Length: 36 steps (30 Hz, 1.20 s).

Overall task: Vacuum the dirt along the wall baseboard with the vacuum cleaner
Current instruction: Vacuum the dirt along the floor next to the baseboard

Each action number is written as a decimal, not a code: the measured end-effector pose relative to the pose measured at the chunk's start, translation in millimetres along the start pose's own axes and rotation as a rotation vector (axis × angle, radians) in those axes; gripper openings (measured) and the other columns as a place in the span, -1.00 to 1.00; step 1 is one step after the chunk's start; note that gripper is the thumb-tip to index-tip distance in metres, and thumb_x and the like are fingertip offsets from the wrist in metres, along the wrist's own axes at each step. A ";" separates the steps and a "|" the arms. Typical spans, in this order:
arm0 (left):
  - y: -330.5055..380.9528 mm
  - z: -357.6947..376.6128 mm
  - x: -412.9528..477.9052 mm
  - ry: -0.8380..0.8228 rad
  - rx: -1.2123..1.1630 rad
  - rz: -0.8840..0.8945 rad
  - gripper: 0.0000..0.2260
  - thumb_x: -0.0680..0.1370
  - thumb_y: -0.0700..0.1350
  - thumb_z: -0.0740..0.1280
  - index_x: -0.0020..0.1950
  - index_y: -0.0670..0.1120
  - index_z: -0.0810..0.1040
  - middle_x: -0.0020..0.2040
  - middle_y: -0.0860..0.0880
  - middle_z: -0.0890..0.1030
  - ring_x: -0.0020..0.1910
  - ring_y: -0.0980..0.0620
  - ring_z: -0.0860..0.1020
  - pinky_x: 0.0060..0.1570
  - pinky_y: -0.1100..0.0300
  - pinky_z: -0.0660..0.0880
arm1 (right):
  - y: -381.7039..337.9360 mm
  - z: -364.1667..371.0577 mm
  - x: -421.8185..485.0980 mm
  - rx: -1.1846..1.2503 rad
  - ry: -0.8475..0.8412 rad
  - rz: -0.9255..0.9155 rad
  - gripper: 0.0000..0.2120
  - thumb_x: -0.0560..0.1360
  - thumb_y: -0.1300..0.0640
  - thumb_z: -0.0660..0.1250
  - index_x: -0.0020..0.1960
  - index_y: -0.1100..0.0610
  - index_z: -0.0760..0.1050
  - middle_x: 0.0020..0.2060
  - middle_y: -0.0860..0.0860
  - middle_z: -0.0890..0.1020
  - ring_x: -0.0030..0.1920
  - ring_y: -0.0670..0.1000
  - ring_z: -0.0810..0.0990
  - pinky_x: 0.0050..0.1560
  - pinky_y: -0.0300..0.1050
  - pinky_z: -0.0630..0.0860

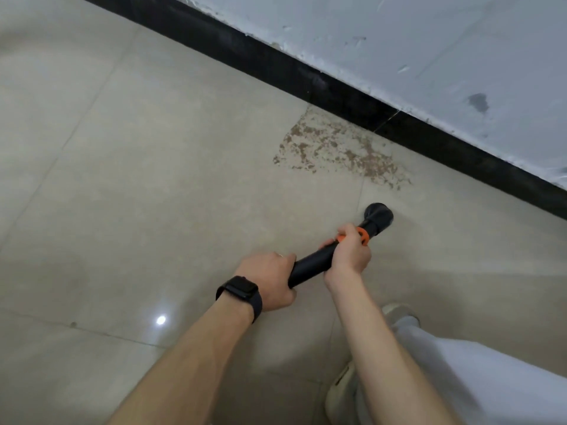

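Together, left hand (267, 282), right hand (349, 256) grip wand (310, 265)

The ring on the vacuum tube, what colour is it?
The ring is orange, on the black vacuum tube, best seen in the head view.

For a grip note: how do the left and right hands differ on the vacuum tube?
The left hand grips the black tube at its near end; the right hand grips farther along, by the orange collar near the nozzle. The left wrist bears a black watch; the right is bare. Both curl round the tube.
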<state>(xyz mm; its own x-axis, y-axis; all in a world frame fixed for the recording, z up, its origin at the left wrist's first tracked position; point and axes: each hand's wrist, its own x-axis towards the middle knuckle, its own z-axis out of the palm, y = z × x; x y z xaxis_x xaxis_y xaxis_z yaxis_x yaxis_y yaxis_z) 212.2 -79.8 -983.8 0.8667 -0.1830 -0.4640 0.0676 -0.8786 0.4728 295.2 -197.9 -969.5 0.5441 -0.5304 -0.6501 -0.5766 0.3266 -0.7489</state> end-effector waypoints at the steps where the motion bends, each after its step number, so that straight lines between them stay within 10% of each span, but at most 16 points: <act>1: -8.3 -1.3 -2.1 0.004 -0.008 -0.017 -0.75 0.43 0.05 0.33 0.06 0.03 0.41 -0.07 -0.05 0.61 -0.16 -0.13 0.60 -0.29 0.16 0.39 | 3.6 7.9 -3.8 -0.012 -0.022 0.005 -0.82 0.44 0.34 0.33 -0.21 0.15 0.37 -0.51 -0.03 0.43 -0.63 -0.01 0.39 -0.53 -0.20 0.41; 17: -108.6 -14.0 -92.4 0.147 -0.161 -0.480 -0.75 0.35 0.13 0.35 -0.03 0.16 0.42 -0.34 0.15 0.47 -0.39 0.16 0.43 -0.45 0.23 0.25 | 80.0 102.9 -100.5 -0.284 -0.384 0.057 -0.77 0.46 0.23 0.35 0.03 0.14 0.33 -0.31 0.06 0.55 -0.62 0.03 0.47 -0.53 -0.15 0.47; 36: -88.1 -34.3 -43.6 0.239 -0.080 -0.541 -0.81 0.41 0.08 0.31 -0.05 0.11 0.36 -0.32 0.12 0.45 -0.40 0.11 0.43 -0.43 0.21 0.27 | 43.4 130.6 -70.2 -0.233 -0.515 0.065 -0.78 0.37 0.24 0.32 -0.01 0.17 0.41 -0.35 0.02 0.47 -0.59 0.03 0.40 -0.48 -0.16 0.43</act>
<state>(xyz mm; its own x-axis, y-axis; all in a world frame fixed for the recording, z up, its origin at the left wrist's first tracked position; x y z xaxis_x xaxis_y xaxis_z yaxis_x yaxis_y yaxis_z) 185.4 20.7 -979.5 0.7851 0.3941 -0.4779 0.5598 -0.7817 0.2750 311.6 -44.3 -973.2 0.6964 -0.0461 -0.7162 -0.7062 0.1332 -0.6953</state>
